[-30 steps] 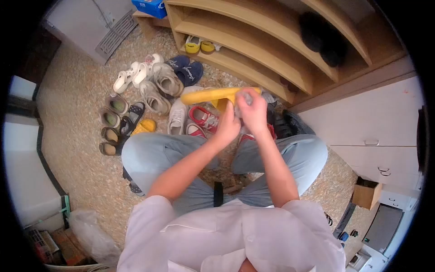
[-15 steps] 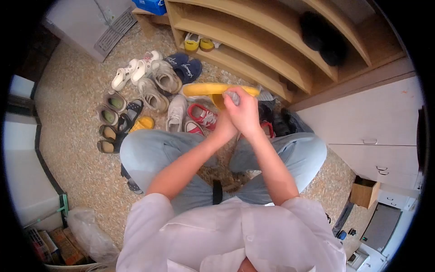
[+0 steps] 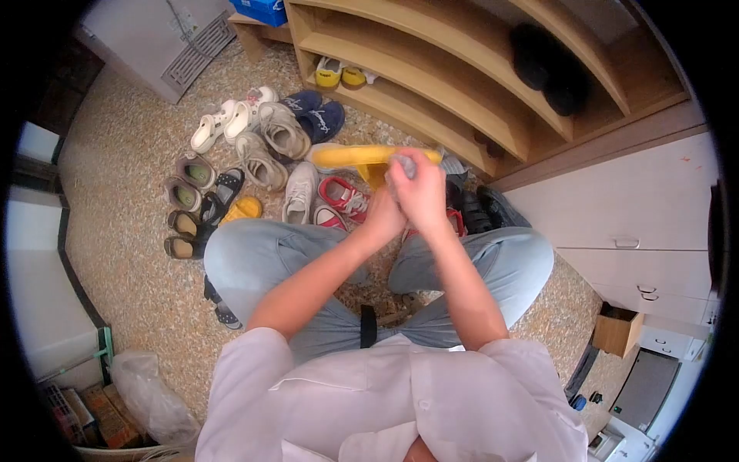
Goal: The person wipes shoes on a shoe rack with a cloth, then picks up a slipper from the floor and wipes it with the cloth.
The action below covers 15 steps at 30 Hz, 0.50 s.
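A yellow slipper [image 3: 339, 157] is held up in front of me, seen edge-on above the shoes. My left hand [image 3: 383, 214] is at its underside strap part, its fingers mostly hidden behind the other hand. Fingers of my right hand [image 3: 418, 185] are closed round a small greyish cloth [image 3: 406, 165], pressed against the slipper. Below the slipper lie red sneakers [image 3: 346, 199] and a pair of white sneakers [image 3: 299, 192]. The other yellow slipper [image 3: 243, 209] rests on the floor beside my left knee.
Several pairs of shoes, among them white clogs [image 3: 206, 132] and navy slippers [image 3: 326, 117], stand on the pebbled floor [image 3: 123, 185]. A wooden shelf [image 3: 400, 61] holds yellow shoes [image 3: 328, 72]. White cabinets [image 3: 616, 200] are at right, a plastic bag [image 3: 154, 393] at lower left.
My right hand has shifted across the slipper with the cloth and now overlaps my left hand. The slipper has tilted slightly and stays at about the same place.
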Tool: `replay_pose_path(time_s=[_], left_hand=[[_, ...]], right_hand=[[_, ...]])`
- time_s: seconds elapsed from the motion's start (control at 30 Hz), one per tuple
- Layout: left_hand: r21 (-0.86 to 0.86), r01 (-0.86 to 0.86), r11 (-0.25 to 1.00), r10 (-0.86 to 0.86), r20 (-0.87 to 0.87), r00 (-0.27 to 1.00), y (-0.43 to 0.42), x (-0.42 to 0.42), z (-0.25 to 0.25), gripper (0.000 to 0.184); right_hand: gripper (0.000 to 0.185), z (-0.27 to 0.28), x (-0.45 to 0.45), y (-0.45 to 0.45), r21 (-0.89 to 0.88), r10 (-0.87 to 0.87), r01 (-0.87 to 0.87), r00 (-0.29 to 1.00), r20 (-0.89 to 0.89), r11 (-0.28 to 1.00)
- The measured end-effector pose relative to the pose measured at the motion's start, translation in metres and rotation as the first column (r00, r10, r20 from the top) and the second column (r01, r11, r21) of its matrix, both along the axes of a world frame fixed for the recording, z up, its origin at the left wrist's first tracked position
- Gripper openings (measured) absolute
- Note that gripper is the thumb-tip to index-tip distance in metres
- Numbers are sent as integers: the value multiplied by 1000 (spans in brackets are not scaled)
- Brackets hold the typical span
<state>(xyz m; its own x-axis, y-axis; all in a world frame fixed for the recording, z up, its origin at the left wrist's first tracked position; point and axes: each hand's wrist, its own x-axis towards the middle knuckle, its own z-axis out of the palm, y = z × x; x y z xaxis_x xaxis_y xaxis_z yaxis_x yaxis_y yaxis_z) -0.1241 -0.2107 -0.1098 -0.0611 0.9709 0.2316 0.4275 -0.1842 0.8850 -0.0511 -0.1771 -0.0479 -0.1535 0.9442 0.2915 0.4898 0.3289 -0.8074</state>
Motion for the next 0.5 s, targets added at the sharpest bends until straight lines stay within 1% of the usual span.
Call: replay_pose_path(time_s=[0.03, 0.07, 0.1, 0.13, 0.17, 0.2, 0.23, 0.3, 0.33, 0.4, 0.43, 0.47, 0.5], left_hand=[[0, 0, 1000, 0, 0, 1000, 1, 1, -5, 40], [12, 0, 1000, 0, -12, 1000, 5, 3, -13, 38], [22, 3, 1000, -3, -22, 1000, 6, 6, -15, 36], [-44, 43, 998, -45, -50, 998, 5, 4, -17, 40], [-46, 46, 998, -48, -48, 998, 4, 5, -20, 40], [-31, 41, 999, -43, -51, 998, 3, 6, -22, 40], [-12, 34, 999, -35, -55, 998, 4, 6, -24, 41], [30, 19, 999, -17, -65, 998, 7, 5, -26, 42], [49, 13, 999, -9, -68, 998, 7, 5, -27, 42], [73, 8, 997, -2, -74, 997, 7, 3, -22, 43], [-17, 38, 999, -39, -88, 995, 4, 1, -18, 44], [-107, 65, 992, -75, -100, 992, 3, -1, -13, 45], [-109, 64, 992, -74, -98, 992, 5, 1, -20, 45]], right_hand=[[21, 2, 5, 0, -72, -45, 47, 999, 29, 996], [20, 4, 6, 1, -113, -51, 59, 996, 73, 992], [20, 6, 6, 0, -113, -53, 61, 996, 74, 992], [19, 8, 2, -1, -88, -26, 31, 998, 55, 996], [18, 9, -3, -4, -65, -1, 4, 999, 37, 998], [17, 9, -11, -6, -3, 16, -16, 1000, 13, 1000], [17, 10, -9, -6, -3, 16, -16, 1000, 13, 1000], [18, 12, -6, -6, -90, 19, -20, 1000, -2, 996], [17, 9, -6, -5, -42, 23, -22, 1000, 6, 999], [18, 3, 3, 1, -39, -1, 1, 1000, -15, 999], [18, 2, 7, 3, -41, -24, 22, 999, -33, 999], [19, 0, 10, 4, -156, -43, 40, 999, -18, 987], [19, 5, 9, 2, -158, -41, 38, 999, -16, 987]])
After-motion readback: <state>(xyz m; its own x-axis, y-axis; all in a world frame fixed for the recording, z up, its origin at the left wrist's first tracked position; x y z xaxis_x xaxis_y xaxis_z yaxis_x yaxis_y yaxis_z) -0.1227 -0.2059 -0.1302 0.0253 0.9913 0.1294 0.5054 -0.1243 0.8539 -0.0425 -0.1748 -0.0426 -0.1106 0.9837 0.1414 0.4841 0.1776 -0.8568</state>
